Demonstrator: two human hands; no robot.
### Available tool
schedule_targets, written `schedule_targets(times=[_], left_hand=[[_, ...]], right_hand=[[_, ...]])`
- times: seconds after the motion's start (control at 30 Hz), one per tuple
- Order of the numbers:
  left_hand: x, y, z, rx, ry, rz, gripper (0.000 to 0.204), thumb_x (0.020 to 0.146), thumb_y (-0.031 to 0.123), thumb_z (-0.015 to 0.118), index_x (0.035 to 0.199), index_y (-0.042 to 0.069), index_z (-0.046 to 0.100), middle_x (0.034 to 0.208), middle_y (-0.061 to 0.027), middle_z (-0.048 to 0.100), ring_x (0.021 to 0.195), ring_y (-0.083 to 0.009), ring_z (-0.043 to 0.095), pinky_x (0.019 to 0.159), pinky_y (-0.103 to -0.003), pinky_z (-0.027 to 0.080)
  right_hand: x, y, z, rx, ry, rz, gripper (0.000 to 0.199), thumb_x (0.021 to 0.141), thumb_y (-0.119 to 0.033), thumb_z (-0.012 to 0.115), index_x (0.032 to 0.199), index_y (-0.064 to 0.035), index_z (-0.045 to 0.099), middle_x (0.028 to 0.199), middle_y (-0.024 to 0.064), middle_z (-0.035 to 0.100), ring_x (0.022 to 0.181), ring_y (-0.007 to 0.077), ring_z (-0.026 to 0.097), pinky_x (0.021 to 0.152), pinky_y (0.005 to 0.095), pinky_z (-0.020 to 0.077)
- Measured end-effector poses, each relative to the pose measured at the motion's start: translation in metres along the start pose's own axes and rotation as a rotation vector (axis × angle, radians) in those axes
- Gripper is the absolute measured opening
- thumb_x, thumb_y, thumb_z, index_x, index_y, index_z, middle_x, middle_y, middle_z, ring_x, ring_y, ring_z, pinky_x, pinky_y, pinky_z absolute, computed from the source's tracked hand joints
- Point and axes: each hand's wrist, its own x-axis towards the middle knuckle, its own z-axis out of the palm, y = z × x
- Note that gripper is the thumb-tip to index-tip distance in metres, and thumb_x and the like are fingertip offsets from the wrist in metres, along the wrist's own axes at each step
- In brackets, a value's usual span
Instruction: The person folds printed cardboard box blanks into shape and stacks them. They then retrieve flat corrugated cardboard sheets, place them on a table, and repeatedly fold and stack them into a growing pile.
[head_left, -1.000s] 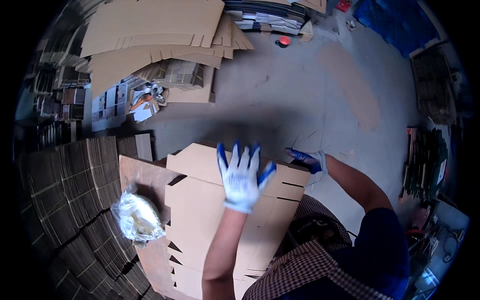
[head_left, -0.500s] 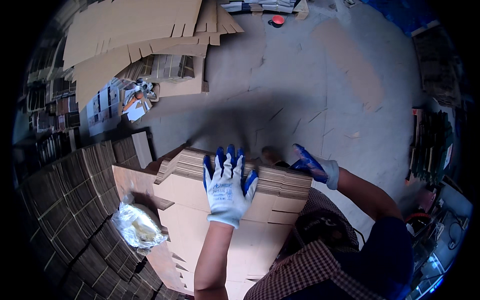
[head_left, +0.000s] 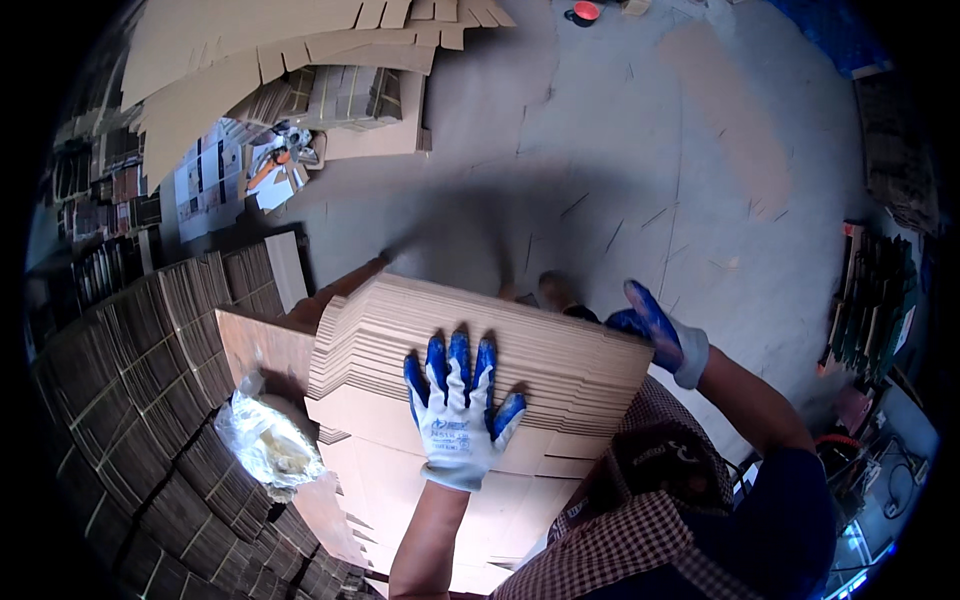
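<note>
Left hand (head_left: pixel 455 415) pressed flat, fingers (head_left: pixel 460 355) spread, on stacked cardboard sheets (head_left: pixel 520 345); right hand (head_left: pixel 655 330) gripping the stack's far right corner.

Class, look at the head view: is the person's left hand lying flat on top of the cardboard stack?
Yes, the gloved left hand lies palm down, fingers spread, on the cardboard stack.

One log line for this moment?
left hand: flat atop tilted stack of flat brown cardboard blanks | right hand: grips stack's far right edge
</note>
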Motion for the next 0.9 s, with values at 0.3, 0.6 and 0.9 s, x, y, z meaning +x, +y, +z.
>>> schedule_targets(times=[0.3, 0.6, 0.9], left_hand=[[0.010, 0.011, -0.001, -0.112, 0.169, 0.032, 0.070, 0.088, 0.045, 0.064, 0.144, 0.009, 0.045, 0.153, -0.0191, 0.039, 0.142, -0.0443, 0.033, 0.116, -0.065, 0.015], [0.056, 0.017, 0.002, -0.076, -0.062, -0.044, 0.095, 0.084, 0.069, 0.055, 0.152, 0.006, 0.035, 0.160, -0.0170, 0.026, 0.151, -0.0337, 0.015, 0.121, -0.057, 0.000], [0.035, 0.017, 0.008, -0.106, -0.045, -0.079, 0.098, 0.085, 0.075, 0.048, 0.154, 0.009, 0.029, 0.162, -0.0140, 0.019, 0.152, -0.0339, 0.009, 0.122, -0.059, -0.001]], right_hand=[[0.022, -0.004, -0.024, -0.056, -0.178, 0.159, 0.063, 0.102, -0.056, 0.037, 0.119, -0.0002, 0.059, 0.111, 0.0102, 0.062, 0.097, 0.0161, 0.058, 0.092, 0.0313, 0.0459], [0.032, 0.014, -0.044, 0.222, -0.426, 0.333, 0.091, 0.095, -0.072, 0.039, 0.139, 0.0075, 0.048, 0.137, 0.0183, 0.057, 0.118, 0.0222, 0.059, 0.103, 0.0311, 0.0459], [0.027, -0.008, -0.031, 0.196, -0.466, 0.211, 0.102, 0.091, -0.078, 0.035, 0.143, 0.0096, 0.041, 0.143, 0.0238, 0.050, 0.132, 0.0303, 0.051, 0.111, 0.0379, 0.0402]])
